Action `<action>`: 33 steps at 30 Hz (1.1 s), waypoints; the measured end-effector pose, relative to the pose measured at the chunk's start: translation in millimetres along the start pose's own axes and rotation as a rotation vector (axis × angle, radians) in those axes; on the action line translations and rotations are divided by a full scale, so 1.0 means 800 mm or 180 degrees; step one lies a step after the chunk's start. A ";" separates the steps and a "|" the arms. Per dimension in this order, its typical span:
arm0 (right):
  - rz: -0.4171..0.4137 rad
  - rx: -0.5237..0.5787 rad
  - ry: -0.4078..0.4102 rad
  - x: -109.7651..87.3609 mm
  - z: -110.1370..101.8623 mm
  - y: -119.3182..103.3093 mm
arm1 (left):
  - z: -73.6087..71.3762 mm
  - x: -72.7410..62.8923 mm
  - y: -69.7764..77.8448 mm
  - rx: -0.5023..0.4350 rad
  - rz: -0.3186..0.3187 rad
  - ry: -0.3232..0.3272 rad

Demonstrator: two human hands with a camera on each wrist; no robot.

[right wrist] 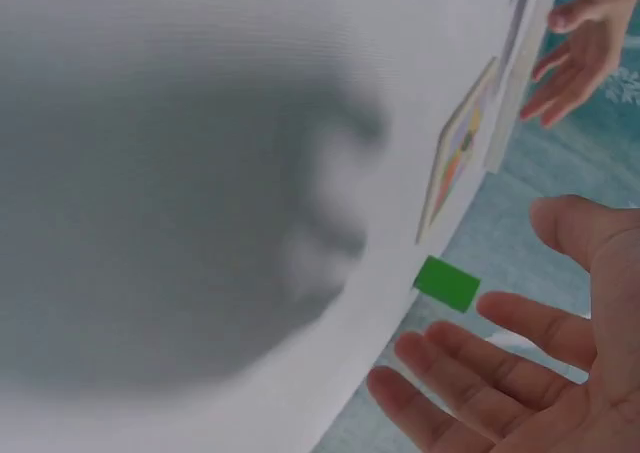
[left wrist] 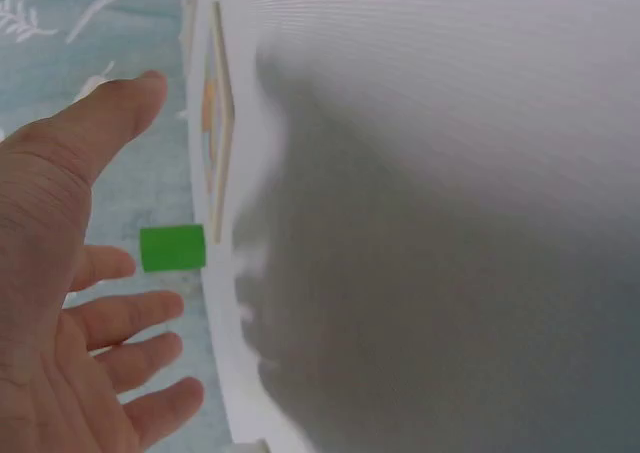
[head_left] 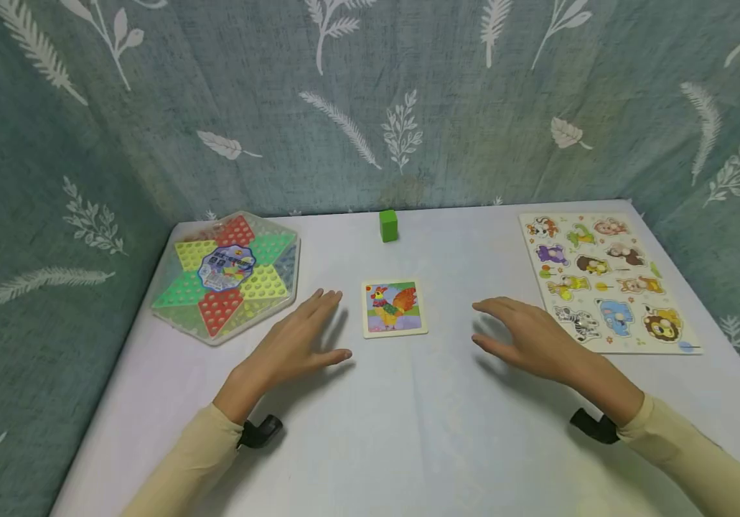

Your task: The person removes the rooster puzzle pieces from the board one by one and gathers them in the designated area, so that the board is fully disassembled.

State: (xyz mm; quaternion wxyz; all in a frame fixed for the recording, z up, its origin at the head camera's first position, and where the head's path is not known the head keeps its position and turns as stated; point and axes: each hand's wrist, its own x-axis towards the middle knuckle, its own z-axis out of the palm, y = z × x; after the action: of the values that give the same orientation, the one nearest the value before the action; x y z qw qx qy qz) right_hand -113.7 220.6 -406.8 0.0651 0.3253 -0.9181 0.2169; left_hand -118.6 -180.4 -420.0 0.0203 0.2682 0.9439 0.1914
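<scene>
A small square picture puzzle (head_left: pixel 395 309) with a colourful rooster lies flat on the white table, between the two hands. My left hand (head_left: pixel 298 337) hovers to its left, thumb and fingers spread, holding nothing. On the other side my right hand (head_left: pixel 525 337) is held over the table with its fingers extended and nothing in it. Behind the puzzle stands a green block (head_left: pixel 388 225), upright near the table's back edge. Both wrist views show the hands apart from the green block (left wrist: pixel 173 248) and the puzzle (right wrist: pixel 458 151).
A hexagonal Chinese checkers board (head_left: pixel 270 248) with a star of red, green and yellow lies at the back left. At the right lies an animal peg puzzle board (head_left: pixel 592 286). Patterned green cloth (head_left: pixel 447 108) rises behind the white table (head_left: pixel 382 445).
</scene>
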 end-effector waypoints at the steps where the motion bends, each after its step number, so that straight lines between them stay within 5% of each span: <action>1: -0.0005 0.0063 0.0014 0.003 0.001 -0.001 | 0.001 0.003 -0.001 -0.0014 -0.0026 -0.0013; 15: -0.0106 0.0255 0.0011 0.054 0.015 -0.017 | 0.015 0.052 -0.008 -0.0120 -0.0024 -0.0185; 33: -0.0088 0.0313 -0.0274 0.117 0.050 -0.038 | 0.028 0.078 -0.014 -0.0025 0.0092 -0.0338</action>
State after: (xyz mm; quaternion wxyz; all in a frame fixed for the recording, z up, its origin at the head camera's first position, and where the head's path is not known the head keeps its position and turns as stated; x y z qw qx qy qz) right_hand -167.2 128.5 -407.2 0.0125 0.3499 -0.9037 0.2466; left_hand -174.2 -149.6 -440.8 0.0688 0.2915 0.9368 0.1809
